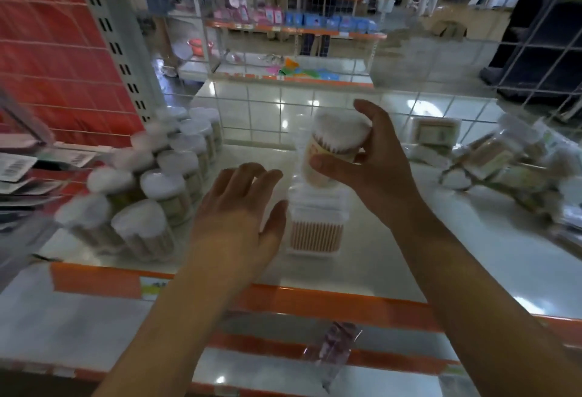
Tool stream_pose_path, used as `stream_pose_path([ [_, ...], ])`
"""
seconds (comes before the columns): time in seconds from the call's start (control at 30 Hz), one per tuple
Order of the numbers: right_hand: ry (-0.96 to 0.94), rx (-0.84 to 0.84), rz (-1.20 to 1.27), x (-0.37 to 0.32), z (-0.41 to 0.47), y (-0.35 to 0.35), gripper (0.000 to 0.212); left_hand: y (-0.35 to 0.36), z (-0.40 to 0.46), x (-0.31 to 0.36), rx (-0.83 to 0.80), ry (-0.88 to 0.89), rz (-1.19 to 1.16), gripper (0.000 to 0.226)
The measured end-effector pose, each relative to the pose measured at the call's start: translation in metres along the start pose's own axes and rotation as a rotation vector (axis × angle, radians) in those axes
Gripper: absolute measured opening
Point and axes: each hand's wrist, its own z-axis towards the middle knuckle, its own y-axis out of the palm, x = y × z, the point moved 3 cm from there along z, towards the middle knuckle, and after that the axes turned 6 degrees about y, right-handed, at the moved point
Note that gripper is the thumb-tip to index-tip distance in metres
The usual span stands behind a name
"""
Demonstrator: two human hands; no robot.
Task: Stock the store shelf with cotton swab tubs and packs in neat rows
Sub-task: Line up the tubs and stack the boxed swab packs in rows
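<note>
Right hand [374, 173]: grips a round swab tub [333, 147], tilted, above the square tub [316, 223].
Left hand [239, 207]: fingers relaxed, holding nothing, at 9 o'clock of the square tub.

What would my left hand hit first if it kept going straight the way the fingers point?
Probably the round tub held tilted in the right hand. The left hand points up and slightly right toward it, passing just left of the square tub. Depth is unclear.

A square tub [316, 223] stands on the shelf [393, 258] near its front edge. Left of that tub, round tubs [163, 173] stand in rows running to the back. Just above it, the right hand [368, 166] holds a round tub [333, 150]; the left hand [242, 210] is beside it. Packs [504, 160] lie heaped far right.
</note>
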Motion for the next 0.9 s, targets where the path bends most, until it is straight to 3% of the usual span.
stream_pose_path([
  [0.13, 0.045, -0.063, -0.007, -0.010, 0.015, 0.045, 0.087, -0.017, -0.002, -0.034, 0.031, -0.008, 0.050, 0.040],
  [0.4, 0.043, -0.116, -0.182, -0.009, 0.061, 0.111, 0.062, -0.035, -0.005, -0.087, 0.088, -0.030, 0.032, 0.038],
  [0.53, 0.045, -0.080, -0.326, 0.007, 0.089, 0.141, 0.067, -0.039, -0.010, -0.110, 0.098, -0.065, 0.015, 0.040],
  [0.7, 0.253, -0.060, -0.422, 0.028, 0.121, 0.159, 0.067, -0.041, -0.020, -0.128, 0.171, -0.055, -0.015, 0.030],
  [0.9, 0.344, 0.065, -0.480, 0.047, 0.143, 0.178, 0.071, -0.035, -0.032, -0.139, 0.161, -0.092, -0.047, 0.031],
])
